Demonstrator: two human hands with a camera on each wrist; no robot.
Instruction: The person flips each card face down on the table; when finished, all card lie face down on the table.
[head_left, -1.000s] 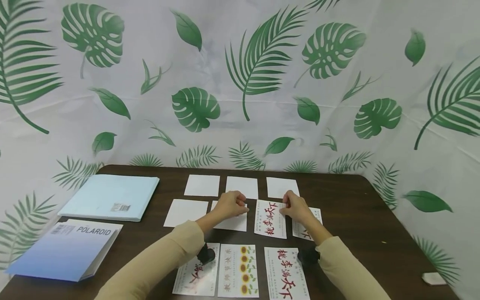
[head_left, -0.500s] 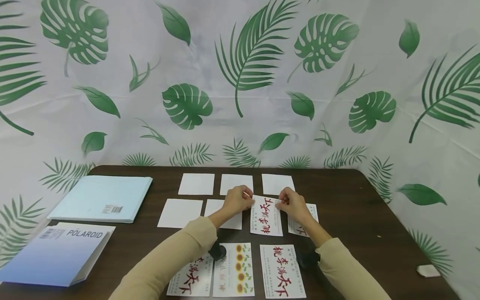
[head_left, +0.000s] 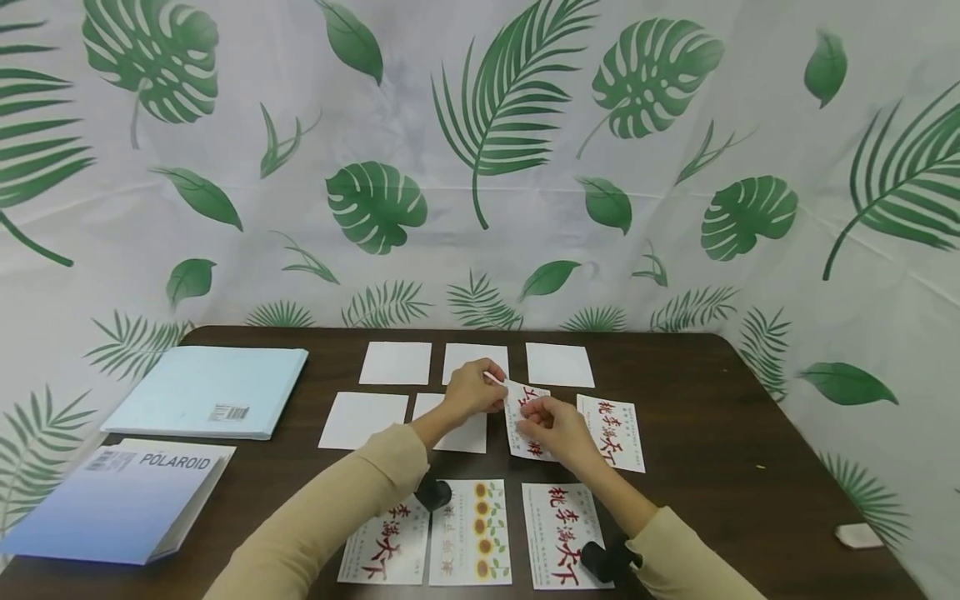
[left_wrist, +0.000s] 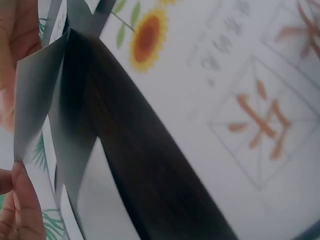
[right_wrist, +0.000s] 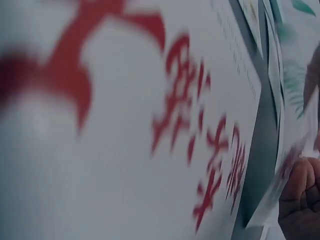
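Note:
My left hand (head_left: 472, 387) pinches the upper left corner of a white card with red brush characters (head_left: 513, 408), whose edge is lifted from the table. My right hand (head_left: 558, 429) is over the card's right part and hides much of its print, its thumb and fingers loosely bent. In the left wrist view the fingers of my left hand (left_wrist: 22, 205) grip the edge of the card (left_wrist: 37, 95), seen from its shaded underside. The right wrist view catches the bent fingers of my right hand (right_wrist: 302, 200) by the card's edge.
A matching red-character card (head_left: 611, 433) lies to the right. Nearer me are a sunflower card (head_left: 471, 533) and two more red-character cards. Several blank white cards (head_left: 396, 363) lie behind. On the left are a light blue folder (head_left: 210, 387) and a blue POLAROID folder (head_left: 127, 492).
Both hands come to the card; the left takes its upper left corner. The right shifts from the upper right corner down and left over the card's face, uncovering the card to the right.

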